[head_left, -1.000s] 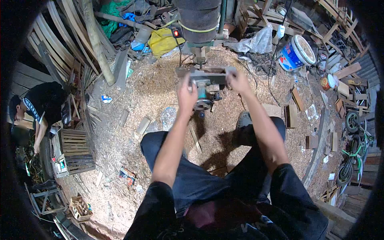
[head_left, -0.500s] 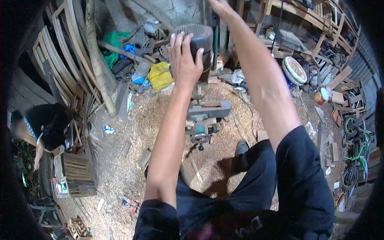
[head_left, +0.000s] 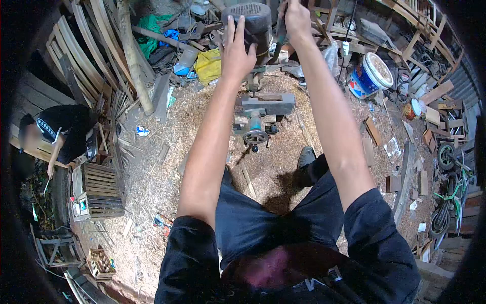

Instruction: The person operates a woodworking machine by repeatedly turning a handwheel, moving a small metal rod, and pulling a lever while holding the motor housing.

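Observation:
My left hand [head_left: 237, 57] lies against the side of a dark motor housing [head_left: 257, 25] with a vented top, its fingers stretched and apart. To its right, my right hand [head_left: 297, 21] is closed around a dark lever [head_left: 279, 38] beside the motor. Below the motor stands the machine's vise table [head_left: 276, 105], with a brown piece, apparently wood, along its top. A round handwheel [head_left: 255, 137] with a black knob sits on its near side. The underside of the motor is partly hidden by my left hand.
Wood shavings cover the floor. A blue and white bucket [head_left: 365, 81] stands to the right, near a small green bike [head_left: 448, 195]. At left, another person [head_left: 68, 129] bends beside a slatted wooden crate [head_left: 101, 185]. Curved wooden frames [head_left: 71, 66] lean behind.
The view has shifted, bringing my right hand and the lever fully into sight. My right hand appears lower and closer to the motor; my left hand stays on the housing.

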Tool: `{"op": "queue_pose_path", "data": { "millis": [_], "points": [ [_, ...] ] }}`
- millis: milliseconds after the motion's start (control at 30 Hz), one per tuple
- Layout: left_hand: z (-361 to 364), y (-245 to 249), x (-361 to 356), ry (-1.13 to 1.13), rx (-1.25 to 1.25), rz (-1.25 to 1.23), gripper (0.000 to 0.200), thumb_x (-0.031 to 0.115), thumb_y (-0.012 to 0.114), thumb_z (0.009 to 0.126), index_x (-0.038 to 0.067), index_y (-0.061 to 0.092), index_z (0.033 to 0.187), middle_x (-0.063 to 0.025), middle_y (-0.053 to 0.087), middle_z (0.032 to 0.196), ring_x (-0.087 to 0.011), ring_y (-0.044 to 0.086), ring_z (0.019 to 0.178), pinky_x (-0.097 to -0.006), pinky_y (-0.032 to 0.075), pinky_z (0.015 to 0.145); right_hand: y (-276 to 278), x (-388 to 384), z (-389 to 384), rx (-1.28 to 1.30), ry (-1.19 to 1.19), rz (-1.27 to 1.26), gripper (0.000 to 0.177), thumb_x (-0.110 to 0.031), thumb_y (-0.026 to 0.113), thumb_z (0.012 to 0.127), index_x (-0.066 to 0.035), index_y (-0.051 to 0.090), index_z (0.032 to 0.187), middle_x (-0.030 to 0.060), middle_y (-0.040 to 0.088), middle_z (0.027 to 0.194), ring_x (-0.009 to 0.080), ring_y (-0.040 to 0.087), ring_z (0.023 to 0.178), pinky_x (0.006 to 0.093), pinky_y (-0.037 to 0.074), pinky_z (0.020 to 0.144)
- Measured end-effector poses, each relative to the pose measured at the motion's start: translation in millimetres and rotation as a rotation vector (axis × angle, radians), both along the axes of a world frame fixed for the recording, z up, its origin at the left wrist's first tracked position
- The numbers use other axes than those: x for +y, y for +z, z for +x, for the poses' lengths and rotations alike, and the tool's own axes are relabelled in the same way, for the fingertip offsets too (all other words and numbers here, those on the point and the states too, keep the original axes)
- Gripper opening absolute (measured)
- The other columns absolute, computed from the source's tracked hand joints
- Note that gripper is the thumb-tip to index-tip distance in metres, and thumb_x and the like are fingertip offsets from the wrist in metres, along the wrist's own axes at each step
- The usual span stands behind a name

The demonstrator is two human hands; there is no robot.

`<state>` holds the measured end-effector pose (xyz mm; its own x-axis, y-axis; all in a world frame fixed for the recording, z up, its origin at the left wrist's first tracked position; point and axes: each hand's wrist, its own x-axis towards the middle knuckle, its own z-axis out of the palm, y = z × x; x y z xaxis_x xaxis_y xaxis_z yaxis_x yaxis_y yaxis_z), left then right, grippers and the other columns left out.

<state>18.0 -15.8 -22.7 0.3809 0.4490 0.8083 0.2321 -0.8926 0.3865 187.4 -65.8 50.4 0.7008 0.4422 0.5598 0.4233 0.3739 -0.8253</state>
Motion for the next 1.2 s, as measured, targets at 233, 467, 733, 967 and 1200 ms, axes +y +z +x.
{"op": "queue_pose_path", "data": {
  "millis": [233, 467, 733, 967, 1200],
  "points": [
    [-48, -96, -43, -0.021, 0.08, -0.378, 0.059, 0.013, 0.066, 0.085, 0.004, 0.045, 0.139, -0.0254, 0.053, 0.135, -0.0399, 0.048, 0.13, -0.0443, 0.039, 0.107, -69, -78, -59, 0.004, 0.133, 0.05, 0.042, -0.029, 0.04, 0.1, -0.001, 0.056, 0.074, 0.0042, 0.056, 0.067, 0.0169, 0.053, 0.068, 0.0337, 0.042, 0.068],
    [-86, -173, -74, 0.01, 0.207, -0.662, 0.046, 0.018, 0.066, 0.087, 0.001, 0.056, 0.129, -0.0233, 0.06, 0.126, -0.0359, 0.057, 0.12, -0.0412, 0.042, 0.103, -172, -154, -116, -0.047, 0.213, 0.151, 0.033, -0.02, 0.04, 0.1, 0.0, 0.048, 0.074, 0.006, 0.053, 0.083, 0.0184, 0.049, 0.083, 0.0321, 0.041, 0.084],
    [-107, -162, -72, -0.023, 0.131, -0.687, 0.047, 0.018, 0.065, 0.087, -0.001, 0.054, 0.128, -0.0252, 0.061, 0.123, -0.0378, 0.058, 0.118, -0.0412, 0.044, 0.101, -88, -97, -70, -0.061, 0.114, 0.094, 0.043, -0.037, 0.046, 0.102, 0.001, 0.061, 0.088, 0.0044, 0.059, 0.078, 0.0133, 0.052, 0.075, 0.03, 0.042, 0.069],
    [-104, -144, -63, -0.016, 0.088, -0.63, 0.044, 0.018, 0.065, 0.087, -0.001, 0.056, 0.126, -0.0239, 0.062, 0.122, -0.036, 0.059, 0.117, -0.0393, 0.043, 0.102, 36, 65, 55, -0.247, -0.109, 0.114, 0.042, -0.029, 0.046, 0.101, 0.001, 0.064, 0.077, 0.0069, 0.057, 0.062, 0.0219, 0.057, 0.063, 0.0381, 0.046, 0.066],
    [-106, -189, -73, -0.007, 0.111, -0.652, 0.036, 0.017, 0.065, 0.087, -0.002, 0.061, 0.118, -0.0245, 0.066, 0.114, -0.0384, 0.063, 0.109, -0.0411, 0.047, 0.096, 21, 32, 32, -0.024, 0.152, 0.076, 0.037, -0.032, 0.049, 0.101, -0.006, 0.061, 0.077, -0.0001, 0.054, 0.061, 0.0106, 0.052, 0.06, 0.0275, 0.039, 0.056]
  ]
}}
